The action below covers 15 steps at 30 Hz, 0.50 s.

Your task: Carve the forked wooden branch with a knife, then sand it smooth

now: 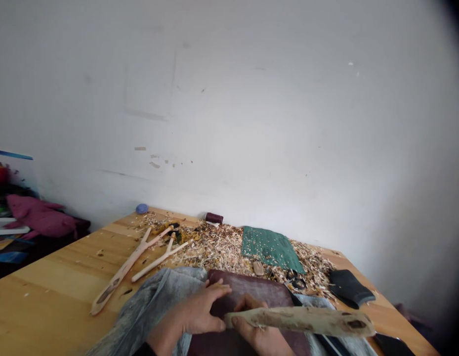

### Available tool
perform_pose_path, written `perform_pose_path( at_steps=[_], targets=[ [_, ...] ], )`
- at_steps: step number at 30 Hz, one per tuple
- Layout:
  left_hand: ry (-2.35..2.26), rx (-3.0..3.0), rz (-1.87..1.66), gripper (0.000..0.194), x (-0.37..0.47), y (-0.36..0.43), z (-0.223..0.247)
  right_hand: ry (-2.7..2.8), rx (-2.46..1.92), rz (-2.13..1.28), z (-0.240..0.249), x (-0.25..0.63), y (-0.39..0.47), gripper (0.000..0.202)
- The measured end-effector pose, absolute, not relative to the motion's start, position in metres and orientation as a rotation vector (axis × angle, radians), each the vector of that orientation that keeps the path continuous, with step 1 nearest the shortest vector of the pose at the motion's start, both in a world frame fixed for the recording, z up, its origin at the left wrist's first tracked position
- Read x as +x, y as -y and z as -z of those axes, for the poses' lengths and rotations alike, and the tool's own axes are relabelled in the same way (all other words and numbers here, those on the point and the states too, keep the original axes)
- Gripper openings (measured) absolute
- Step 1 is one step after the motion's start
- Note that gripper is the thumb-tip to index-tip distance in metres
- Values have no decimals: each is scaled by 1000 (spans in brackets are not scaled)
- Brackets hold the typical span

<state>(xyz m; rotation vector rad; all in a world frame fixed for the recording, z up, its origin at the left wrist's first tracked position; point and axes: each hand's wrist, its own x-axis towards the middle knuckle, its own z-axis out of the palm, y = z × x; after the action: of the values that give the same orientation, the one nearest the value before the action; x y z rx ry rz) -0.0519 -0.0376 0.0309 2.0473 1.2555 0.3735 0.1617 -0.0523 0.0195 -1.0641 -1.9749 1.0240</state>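
A thick peeled stick (307, 319) with dark knots lies nearly level across the front, its far end pointing right. My right hand (253, 324) is wrapped round its left part, the thumb on the near side. Beside that end is my left hand (201, 309), fingers stretched and spread, its thumb close to the stick's tip; I cannot tell whether it touches. Under both hands lies a dark red leather piece (247, 287), on top of a grey cloth (155, 291).
Wood shavings (222, 247) cover the table's back, around a green cloth (271, 247) and scissors (298, 282). Forked sticks (127, 264) lie at left. A black folded item (350, 288) sits at right, a thread spool (214, 218) by the wall (251, 123).
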Motion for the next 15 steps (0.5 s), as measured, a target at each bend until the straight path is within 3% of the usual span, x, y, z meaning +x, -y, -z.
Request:
perform_pose_path(
  at_steps=[5,10,15],
  targets=[
    [-1334,2198,-123,103,-41,39,-37,1973,-1114,-960,-16,161,54,22],
    [-1343,2183,-138,107,-39,39,-34,1826,-1041,-1124,-7,164,41,24],
    [-1325,2189,-155,109,-40,37,-31,1770,-1233,-809,-5,177,24,25]
  ],
)
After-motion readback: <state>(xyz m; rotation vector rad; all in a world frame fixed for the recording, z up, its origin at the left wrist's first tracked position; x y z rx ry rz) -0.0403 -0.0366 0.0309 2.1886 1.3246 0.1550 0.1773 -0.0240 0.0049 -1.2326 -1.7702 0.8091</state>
